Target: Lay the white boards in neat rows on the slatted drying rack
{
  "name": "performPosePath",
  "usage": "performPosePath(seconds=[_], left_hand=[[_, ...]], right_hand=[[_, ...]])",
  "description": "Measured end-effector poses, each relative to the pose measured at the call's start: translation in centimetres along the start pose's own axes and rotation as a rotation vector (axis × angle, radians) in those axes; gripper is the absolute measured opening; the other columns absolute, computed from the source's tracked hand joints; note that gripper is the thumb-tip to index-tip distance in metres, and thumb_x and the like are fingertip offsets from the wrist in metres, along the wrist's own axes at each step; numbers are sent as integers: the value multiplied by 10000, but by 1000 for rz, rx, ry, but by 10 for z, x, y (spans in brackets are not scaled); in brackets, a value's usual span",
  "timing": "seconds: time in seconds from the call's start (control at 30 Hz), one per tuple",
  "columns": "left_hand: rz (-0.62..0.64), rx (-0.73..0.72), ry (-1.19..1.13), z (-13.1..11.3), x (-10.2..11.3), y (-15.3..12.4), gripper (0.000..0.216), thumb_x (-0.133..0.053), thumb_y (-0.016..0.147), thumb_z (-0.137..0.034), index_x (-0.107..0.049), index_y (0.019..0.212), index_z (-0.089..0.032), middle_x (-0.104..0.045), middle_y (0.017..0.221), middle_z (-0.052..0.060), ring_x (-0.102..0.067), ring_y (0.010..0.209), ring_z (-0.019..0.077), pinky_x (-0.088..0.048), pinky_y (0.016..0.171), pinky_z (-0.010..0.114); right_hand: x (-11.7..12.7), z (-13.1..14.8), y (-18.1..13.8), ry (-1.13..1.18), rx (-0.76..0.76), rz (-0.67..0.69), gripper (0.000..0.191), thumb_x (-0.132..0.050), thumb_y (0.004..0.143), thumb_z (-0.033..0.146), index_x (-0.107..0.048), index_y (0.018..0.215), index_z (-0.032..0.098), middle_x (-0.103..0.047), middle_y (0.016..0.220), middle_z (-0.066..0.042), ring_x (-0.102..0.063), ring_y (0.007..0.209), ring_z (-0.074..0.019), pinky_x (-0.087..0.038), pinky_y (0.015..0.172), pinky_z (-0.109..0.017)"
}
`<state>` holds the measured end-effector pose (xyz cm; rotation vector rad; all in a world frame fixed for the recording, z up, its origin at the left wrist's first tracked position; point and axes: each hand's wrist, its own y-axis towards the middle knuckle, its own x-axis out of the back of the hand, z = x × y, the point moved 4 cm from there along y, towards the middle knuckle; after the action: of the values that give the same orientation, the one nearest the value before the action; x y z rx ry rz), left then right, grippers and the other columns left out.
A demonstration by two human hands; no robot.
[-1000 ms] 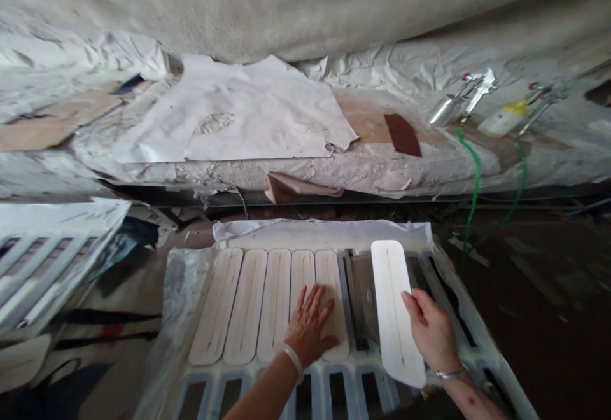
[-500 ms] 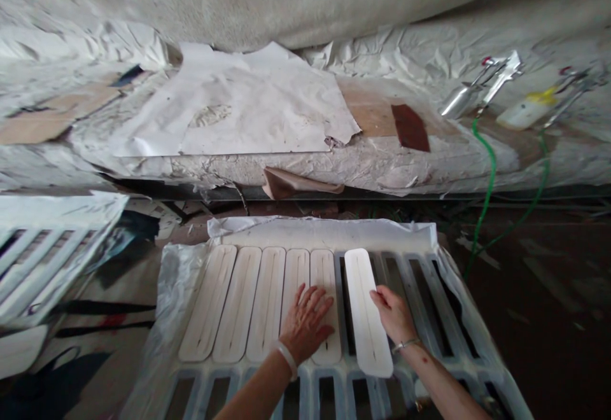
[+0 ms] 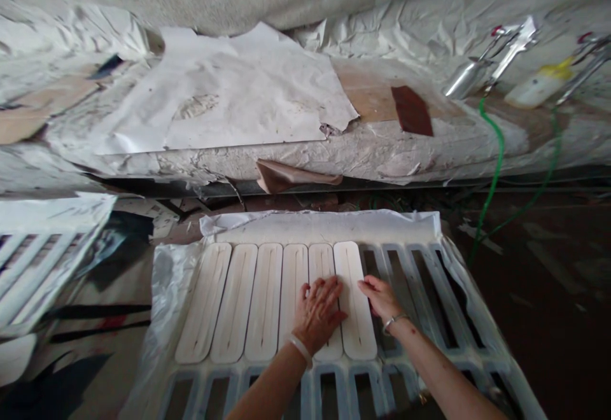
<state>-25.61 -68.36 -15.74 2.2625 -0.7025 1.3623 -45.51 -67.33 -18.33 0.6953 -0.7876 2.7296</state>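
Note:
Several long white rounded slats (image 3: 238, 299) lie side by side on a white slatted rack (image 3: 420, 293). The rightmost slat (image 3: 356, 305) lies flat against the row. My left hand (image 3: 319, 315) rests open and flat on the slats beside it, fingers spread. My right hand (image 3: 379, 298) touches the right edge of the rightmost slat, fingers extended and holding nothing.
A bench covered in crumpled white paper (image 3: 248, 102) runs across the back, with a brown sanding sheet (image 3: 411, 110). Spray guns (image 3: 496, 51) with green hoses (image 3: 491, 172) and a yellow-capped bottle (image 3: 537, 86) lie at the right. Another white rack (image 3: 33, 267) stands at the left.
My right hand carried the loose slat leftward, laid it flat at the end of the row and let go. My left hand stayed on the slats.

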Motion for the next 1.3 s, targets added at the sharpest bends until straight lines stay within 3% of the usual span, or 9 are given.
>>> performPosePath(seconds=[0.27, 0.37, 0.47, 0.6, 0.7, 0.83, 1.0, 1.17, 1.3], left_hand=[[80, -46, 85, 1, -2, 3, 561, -501, 940, -477, -378, 1464, -317, -369, 1553, -22, -414, 1322, 290, -372, 1025, 562], [118, -89, 118, -1, 0, 5, 561, -465, 952, -475, -381, 1471, -278, -331, 1570, -14, -405, 1340, 289, -362, 1044, 554], [134, -122, 136, -2, -2, 5, 608, -436, 955, -497, -355, 1489, -216, -288, 1587, 16, -327, 1411, 283, -297, 1115, 547], [144, -169, 145, -4, -7, 3, 712, -409, 948, -547, -313, 1501, -110, -232, 1604, 72, -187, 1483, 271, -131, 1214, 494], [151, -168, 144, -5, -10, 1, 788, -421, 927, -583, -263, 1517, -86, -200, 1611, 101, -139, 1495, 284, -76, 1227, 486], [169, -157, 151, -6, -15, -1, 919, -450, 876, -669, -204, 1531, -74, -157, 1619, 113, -82, 1501, 300, -23, 1224, 506], [180, -165, 159, -5, -17, -2, 1049, -490, 809, -742, -139, 1543, -80, -124, 1623, 113, -49, 1503, 301, 29, 1219, 509], [193, -155, 194, -8, -14, -1, 1021, -467, 829, -731, -139, 1543, -78, -145, 1618, 129, -61, 1502, 310, 41, 1208, 525], [205, -150, 205, -10, -15, -1, 998, -430, 844, -730, -137, 1544, -82, -142, 1621, 127, -53, 1502, 311, 49, 1204, 529]], right_hand=[[4, 24, 5, -319, -125, 114, 372, -545, 937, 487, -603, 801, 146, -549, 580, 56, -515, 471, -84, -465, 506, -234], [7, 36, 8, -478, -107, 108, 370, -554, 932, 486, -645, 838, 140, -661, 736, -9, -619, 648, -126, -517, 657, -292], [9, 49, 12, -630, -55, 74, 353, -594, 896, 486, -690, 819, 155, -718, 925, -91, -654, 906, -197, -477, 794, -326], [22, 54, -2, -745, 26, 58, 372, -593, 873, 517, -715, 781, 178, -730, 941, -121, -651, 931, -231, -415, 720, -294], [48, 41, -41, -762, 86, 72, 385, -559, 890, 503, -680, 711, 184, -717, 797, -74, -636, 775, -191, -373, 636, -277], [97, 2, -129, -733, 108, 134, 283, -581, 875, 399, -622, 675, 203, -638, 611, 9, -586, 607, -139, -372, 576, -247], [142, -53, -236, -724, 112, 26, 180, -518, 909, 342, -635, 889, 207, -694, 849, -50, -652, 783, -187, -497, 711, -288], [142, -82, -278, -799, 316, -87, 287, -495, 927, 255, -581, 1196, 206, -655, 1166, -98, -618, 1071, -237, -513, 941, -400], [135, -87, -299, -838, 344, -159, 331, -515, 935, 267, -547, 1256, 194, -636, 1183, -117, -599, 1097, -258, -509, 960, -416]])
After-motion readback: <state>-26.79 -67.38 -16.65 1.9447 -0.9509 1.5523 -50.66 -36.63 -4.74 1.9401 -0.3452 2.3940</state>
